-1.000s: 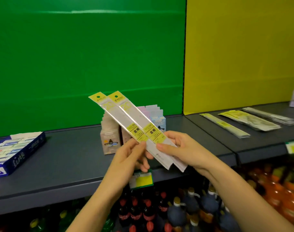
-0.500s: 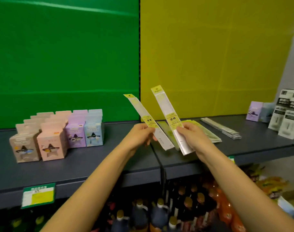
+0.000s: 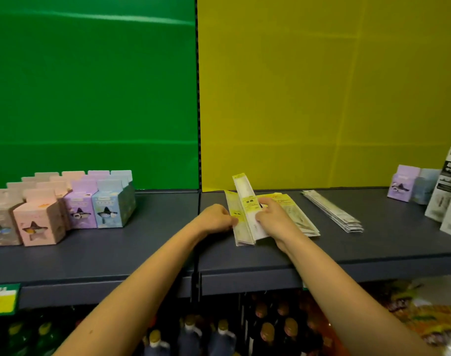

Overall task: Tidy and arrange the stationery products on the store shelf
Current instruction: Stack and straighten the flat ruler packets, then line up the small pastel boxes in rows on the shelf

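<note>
dark bottles below, green price tag at left

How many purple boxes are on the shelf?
2 show their fronts: one purple box in the left group, between a pink box and a blue box; another at the far right. Purple tabs behind the left one hint at more.

Yellow packet labels: unreadably blurred.

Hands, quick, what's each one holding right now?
Left hand: pinches one long yellow-labelled packet.
Right hand: grips a second packet, far end tilted up.
</note>
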A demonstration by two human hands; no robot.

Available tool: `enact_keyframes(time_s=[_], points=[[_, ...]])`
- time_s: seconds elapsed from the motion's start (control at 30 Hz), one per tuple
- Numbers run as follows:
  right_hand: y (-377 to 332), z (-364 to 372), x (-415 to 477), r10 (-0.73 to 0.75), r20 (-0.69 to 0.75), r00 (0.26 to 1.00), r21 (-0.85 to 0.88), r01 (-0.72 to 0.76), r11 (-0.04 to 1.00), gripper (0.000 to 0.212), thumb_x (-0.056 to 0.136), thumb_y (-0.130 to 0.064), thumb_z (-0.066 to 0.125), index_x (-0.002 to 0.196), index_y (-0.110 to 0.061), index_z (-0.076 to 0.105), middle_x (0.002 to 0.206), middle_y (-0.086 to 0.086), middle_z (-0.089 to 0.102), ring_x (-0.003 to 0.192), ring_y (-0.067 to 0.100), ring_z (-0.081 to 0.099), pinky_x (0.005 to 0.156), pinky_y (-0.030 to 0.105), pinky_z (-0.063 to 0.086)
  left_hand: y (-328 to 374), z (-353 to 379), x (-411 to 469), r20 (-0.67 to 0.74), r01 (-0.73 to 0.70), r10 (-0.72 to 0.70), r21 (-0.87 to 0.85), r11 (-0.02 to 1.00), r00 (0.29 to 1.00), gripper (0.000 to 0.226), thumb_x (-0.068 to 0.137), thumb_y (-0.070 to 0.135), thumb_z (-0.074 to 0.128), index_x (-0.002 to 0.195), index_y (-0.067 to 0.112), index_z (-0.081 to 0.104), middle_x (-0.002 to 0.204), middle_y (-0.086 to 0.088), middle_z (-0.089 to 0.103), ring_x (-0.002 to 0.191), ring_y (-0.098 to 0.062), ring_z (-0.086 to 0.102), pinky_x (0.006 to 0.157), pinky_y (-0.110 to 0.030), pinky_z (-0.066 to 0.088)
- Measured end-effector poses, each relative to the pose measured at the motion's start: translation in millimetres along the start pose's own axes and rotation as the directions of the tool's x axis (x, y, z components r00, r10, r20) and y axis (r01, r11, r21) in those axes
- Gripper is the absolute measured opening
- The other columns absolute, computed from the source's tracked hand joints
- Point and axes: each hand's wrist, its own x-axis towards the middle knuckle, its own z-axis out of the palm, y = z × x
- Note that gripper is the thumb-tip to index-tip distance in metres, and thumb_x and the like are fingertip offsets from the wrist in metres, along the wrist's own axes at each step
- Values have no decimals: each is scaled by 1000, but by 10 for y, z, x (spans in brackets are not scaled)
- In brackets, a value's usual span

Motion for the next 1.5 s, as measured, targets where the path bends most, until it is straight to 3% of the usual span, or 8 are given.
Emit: enact_keyframes(time_s=[0.17, 0.37, 0.5, 0.7, 0.97, 1.03, 1.3, 1.5], points=[[43, 149, 40, 2, 45, 999, -122, 4, 993, 35, 89, -2, 38, 122, -3, 49, 123, 16, 57, 111, 33, 54, 90, 41, 46, -29, 68, 62, -81, 12, -2, 132, 991, 997, 37, 83, 32, 56, 52, 18, 43, 57, -1, 41, 56, -18, 37, 58, -29, 29], [68, 102, 126, -5, 121, 993, -425, 56, 904, 36, 90, -19, 44, 58, -16, 29, 63, 1, 27, 79, 22, 34, 51, 29, 21, -14, 56, 115, -189, 25, 0, 131, 991, 982, 27, 91, 22, 36, 70, 9, 47, 74, -8, 50, 76, -29, 49, 68, -32, 34], [-12, 141, 243, 65, 105, 992, -379, -21, 925, 22, 93, -23, 37, 96, -7, 51, 100, 15, 52, 96, 28, 45, 65, 31, 31, 72, 96, 218, -233, 60, -99, -168, 984, 967, 37, 94, 21, 32, 124, -1, 40, 124, -21, 53, 117, -35, 49, 93, -38, 41], [-71, 231, 377, 176, 142, 974, -200, -146, 969, 56, 96, -26, 30, 147, -10, 12, 155, 11, 19, 140, 29, 26, 106, 38, 31, 200, 253, 317, -150, 83, -144, -356, 931, 978, 44, 94, 23, 29, 134, 5, 30, 138, -21, 38, 122, -33, 44, 93, -36, 37], [1, 154, 159, 139, 206, 969, 62, -154, 986, 20, 94, -20, 36, 105, -30, 48, 105, -12, 43, 98, 11, 49, 77, 30, 35, 94, 212, 139, -31, 42, -106, -784, 619, 994, 40, 89, 26, 34, 122, 7, 46, 113, -11, 60, 96, -19, 59, 77, -28, 46], [69, 135, 50, 114, 211, 971, 180, -153, 972, 42, 96, -17, 36, 138, -17, 35, 129, -3, 42, 127, 18, 41, 91, 28, 33, 26, 297, 53, -10, 39, -80, -805, 592, 997, 42, 89, 25, 33, 123, 6, 47, 111, -15, 61, 93, -22, 61, 74, -30, 48], [20, 253, -148, 74, 177, 981, 352, -134, 926, 53, 95, -13, 34, 146, -15, 20, 150, 0, 30, 130, 13, 36, 110, 29, 28, 142, 437, -195, -1, -5, 6, -789, 614, 1000, 52, 65, 40, 39, 107, 12, 51, 89, -6, 57, 88, -21, 57, 75, -34, 43], [-49, -36, -366, -96, 146, 985, 255, 56, 965, 43, 94, -8, 40, 136, -17, 41, 126, -7, 47, 124, 7, 42, 101, 20, 31, 236, 329, -391, -183, -221, 134, -629, 745, 974, 60, 70, 37, 49, 127, 30, 37, 138, -2, 43, 128, -20, 43, 109, -44, 36]])
